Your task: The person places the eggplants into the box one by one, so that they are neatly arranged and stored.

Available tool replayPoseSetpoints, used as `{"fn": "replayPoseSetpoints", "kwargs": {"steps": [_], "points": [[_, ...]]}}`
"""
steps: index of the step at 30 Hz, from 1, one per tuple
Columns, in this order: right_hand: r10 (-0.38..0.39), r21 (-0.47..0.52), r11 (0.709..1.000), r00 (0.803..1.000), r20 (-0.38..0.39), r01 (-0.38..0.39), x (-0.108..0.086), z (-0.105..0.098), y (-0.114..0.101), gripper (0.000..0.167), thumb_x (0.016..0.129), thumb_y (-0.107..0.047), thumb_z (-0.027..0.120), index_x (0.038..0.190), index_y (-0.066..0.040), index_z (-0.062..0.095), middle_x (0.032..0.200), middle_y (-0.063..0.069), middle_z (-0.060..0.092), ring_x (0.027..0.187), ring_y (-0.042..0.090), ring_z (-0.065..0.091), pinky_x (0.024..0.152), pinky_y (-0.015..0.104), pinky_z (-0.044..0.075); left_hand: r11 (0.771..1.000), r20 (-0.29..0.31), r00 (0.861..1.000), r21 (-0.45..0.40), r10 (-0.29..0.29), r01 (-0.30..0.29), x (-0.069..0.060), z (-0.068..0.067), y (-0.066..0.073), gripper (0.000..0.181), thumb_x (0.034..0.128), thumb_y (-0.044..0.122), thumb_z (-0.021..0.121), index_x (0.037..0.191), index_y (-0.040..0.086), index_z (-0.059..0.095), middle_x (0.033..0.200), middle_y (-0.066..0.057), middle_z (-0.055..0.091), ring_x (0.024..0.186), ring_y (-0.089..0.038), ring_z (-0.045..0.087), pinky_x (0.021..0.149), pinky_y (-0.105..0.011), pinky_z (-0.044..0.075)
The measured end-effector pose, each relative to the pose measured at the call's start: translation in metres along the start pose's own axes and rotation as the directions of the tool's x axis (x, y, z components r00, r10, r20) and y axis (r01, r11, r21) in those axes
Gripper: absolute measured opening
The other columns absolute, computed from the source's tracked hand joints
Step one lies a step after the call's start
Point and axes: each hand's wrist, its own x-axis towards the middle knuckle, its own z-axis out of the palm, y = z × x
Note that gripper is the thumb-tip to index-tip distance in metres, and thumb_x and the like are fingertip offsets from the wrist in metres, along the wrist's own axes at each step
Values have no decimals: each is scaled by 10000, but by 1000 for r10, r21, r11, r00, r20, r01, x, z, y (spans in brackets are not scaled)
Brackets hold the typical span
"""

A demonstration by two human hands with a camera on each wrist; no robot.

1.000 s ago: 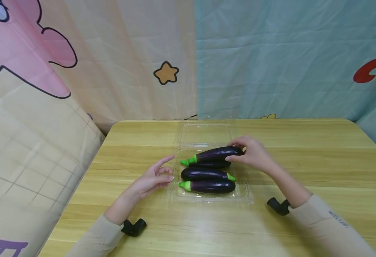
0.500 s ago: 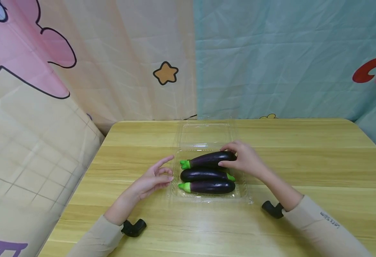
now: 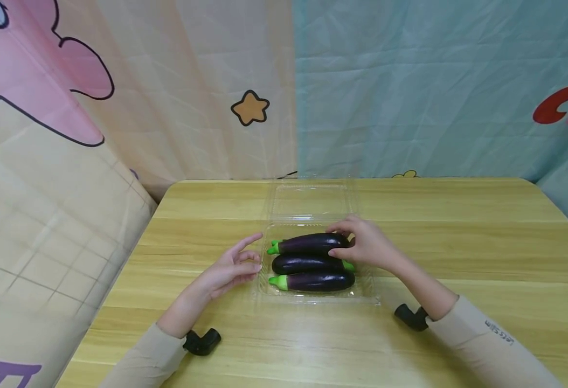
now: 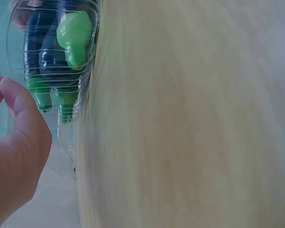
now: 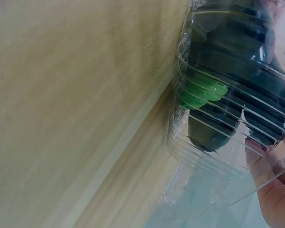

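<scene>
A clear plastic clamshell box (image 3: 367, 291) lies open, holding several dark purple eggplants with green stems. My right hand (image 3: 368, 242) grips the rounded right end of the rear upper eggplant (image 3: 308, 243), thumb in front and fingers behind. Another eggplant lies mostly hidden under or behind it; its green stem (image 4: 40, 92) shows in the left wrist view. In front lie a middle eggplant (image 3: 303, 264), stem to the right, and a front eggplant (image 3: 323, 281), stem to the left. My left hand (image 3: 228, 272) pinches the box's left rim, index finger stretched out.
The box's clear lid (image 3: 310, 202) is folded back toward the curtain (image 3: 390, 97) behind the table. Wood-grain tabletop (image 3: 468, 231) extends on both sides. A black elbow-shaped piece sits at each wrist, the left piece (image 3: 203, 341) and the right piece (image 3: 411, 317).
My right hand has moved left and down with the upper eggplant, which now sits lower in the box, close behind the middle one. My left hand has stayed at the rim.
</scene>
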Motion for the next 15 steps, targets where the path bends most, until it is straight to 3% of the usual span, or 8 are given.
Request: {"fn": "replayPoseSetpoints", "kwargs": {"steps": [15], "points": [[-21, 83, 996, 996, 84, 14, -3, -4, 6, 428, 760, -123, 762, 1152, -19, 625, 1072, 98, 594, 895, 205, 554, 697, 262, 538, 1000, 9, 1000, 4, 6, -6, 1, -2, -1, 764, 852, -76, 549, 1490, 124, 179, 933, 13, 510, 750, -74, 546, 691, -190, 503]]}}
